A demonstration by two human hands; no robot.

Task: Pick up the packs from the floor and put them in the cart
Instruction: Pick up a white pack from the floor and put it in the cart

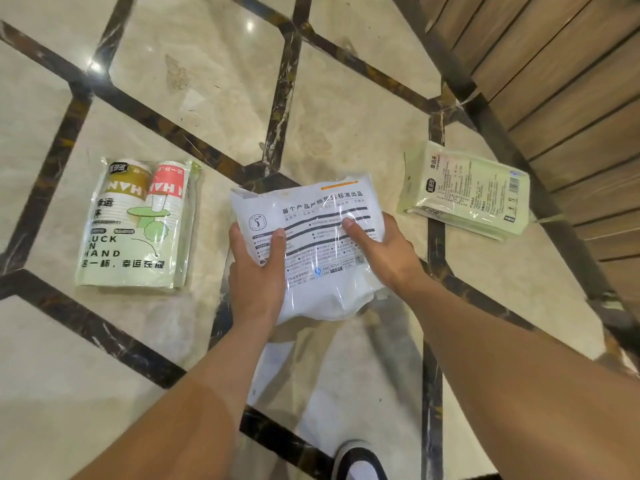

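- Both hands, left hand point(258, 268) and right hand point(379, 249), grip the white pack point(311, 247), thumbs on top.
- Lift level; film is slippery.
- Cup pack point(138, 223) lies left of grip, green pack point(467, 192) right, both on floor point(225, 81).

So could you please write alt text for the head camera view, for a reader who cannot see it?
Both hands, left hand and right hand, grip a white plastic pack over a glossy marble floor. A green pack of paper cups lies on the floor to its left, and a pale green pack lies to its right beside dark wooden slats. No cart is in view.
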